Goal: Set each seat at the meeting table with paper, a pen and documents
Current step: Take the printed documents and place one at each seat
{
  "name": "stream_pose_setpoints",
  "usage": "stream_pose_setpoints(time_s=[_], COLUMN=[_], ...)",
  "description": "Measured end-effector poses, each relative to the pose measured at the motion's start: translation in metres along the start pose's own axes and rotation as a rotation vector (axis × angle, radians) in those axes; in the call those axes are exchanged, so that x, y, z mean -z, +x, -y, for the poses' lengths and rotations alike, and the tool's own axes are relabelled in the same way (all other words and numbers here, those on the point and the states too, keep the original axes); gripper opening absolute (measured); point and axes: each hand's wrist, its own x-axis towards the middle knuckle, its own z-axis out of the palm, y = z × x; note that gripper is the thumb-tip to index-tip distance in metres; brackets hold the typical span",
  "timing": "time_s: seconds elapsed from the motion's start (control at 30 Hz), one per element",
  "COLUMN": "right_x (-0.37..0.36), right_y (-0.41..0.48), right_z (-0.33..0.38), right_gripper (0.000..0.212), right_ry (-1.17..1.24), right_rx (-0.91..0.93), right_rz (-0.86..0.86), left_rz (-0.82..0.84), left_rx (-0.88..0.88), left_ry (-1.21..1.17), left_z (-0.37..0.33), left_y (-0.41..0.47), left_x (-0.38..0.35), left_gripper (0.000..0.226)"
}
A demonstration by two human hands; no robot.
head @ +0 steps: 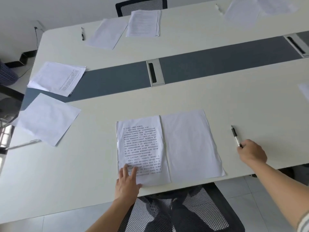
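Observation:
A printed document lies at the near seat, with a blank sheet of paper right beside it. My left hand presses flat on the document's lower left corner, fingers straight. To the right of the blank sheet lies a black and clear pen. My right hand pinches the pen's near end, which rests on the table.
Other seats hold sets: a blank sheet with a pen and a document at the left, and a sheet, document and pen at the far side. A mesh chair stands below me. Cable ports sit in the grey centre strip.

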Motion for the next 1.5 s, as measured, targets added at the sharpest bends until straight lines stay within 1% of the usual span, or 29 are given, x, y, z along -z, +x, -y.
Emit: stream_pose_setpoints(time_s=[0.07,0.13,0.2,0.27,0.33,0.47,0.57,0.67,0.77,0.9,0.97,1.07,1.17,1.27,1.33,1.37,1.43,1.5], right_x=[0.003,0.005,0.003,-0.006,-0.02,-0.053,-0.067,-0.065,-0.055,-0.032,-0.019,-0.001,0.012,0.021,0.022,0.02,0.015,0.006], right_y=[-0.009,-0.025,-0.049,-0.074,-0.094,-0.113,-0.117,-0.119,-0.122,-0.139,-0.156,-0.187,-0.22,-0.253,-0.275,-0.286,-0.308,-0.331], right_z=[0.012,0.035,0.062,0.086,0.101,0.105,0.103,0.105,0.105,0.095,0.087,0.072,0.059,0.051,0.048,0.048,0.051,0.059], right_gripper=[0.019,0.018,0.015,0.012,0.011,0.015,0.016,0.02,0.026,0.026,0.021,0.014,0.01,0.009,0.009,0.008,0.01,0.012], right_ry=[0.096,0.223,0.297,0.313,0.278,0.146,0.077,0.047,0.051,0.137,0.232,0.346,0.445,0.544,0.572,0.57,0.554,0.502], right_rx=[0.034,0.121,0.225,0.322,0.399,0.41,0.401,0.413,0.421,0.471,0.488,0.543,0.612,0.677,0.722,0.745,0.791,0.841], right_rz=[0.011,0.016,0.06,0.13,0.195,0.262,0.248,0.23,0.212,0.222,0.236,0.213,0.232,0.305,0.384,0.428,0.528,0.629], left_rz=[0.001,0.002,0.003,0.004,0.004,0.005,0.004,0.007,0.01,-0.017,-0.034,-0.045,-0.098,-0.152,-0.193,-0.224,-0.288,-0.333], left_rx=[0.001,0.003,0.006,0.011,0.015,0.016,0.017,0.01,-0.003,-0.048,-0.072,-0.079,-0.091,-0.077,-0.03,0.009,0.116,0.242], left_ry=[0.002,0.006,0.01,0.012,0.009,0.012,0.023,0.045,0.038,-0.048,-0.137,-0.399,-0.66,-0.922,-1.05,-1.097,-1.183,-1.274], left_z=[0.0,0.0,-0.001,-0.001,-0.002,-0.002,-0.002,-0.001,0.0,0.005,0.007,0.01,0.016,0.029,0.04,0.046,0.059,0.071], left_y=[0.0,0.001,0.001,0.001,0.001,0.0,0.0,0.0,-0.001,-0.004,-0.009,-0.028,-0.071,-0.13,-0.174,-0.195,-0.238,-0.281], left_x=[0.0,0.0,-0.001,0.0,0.001,0.001,0.001,0.002,0.005,0.018,0.029,0.049,0.07,0.081,0.078,0.073,0.059,0.043], left_gripper=[0.068,0.068,0.069,0.069,0.069,0.07,0.07,0.07,0.067,0.052,0.045,0.035,0.024,0.017,0.02,0.017,0.011,0.017])
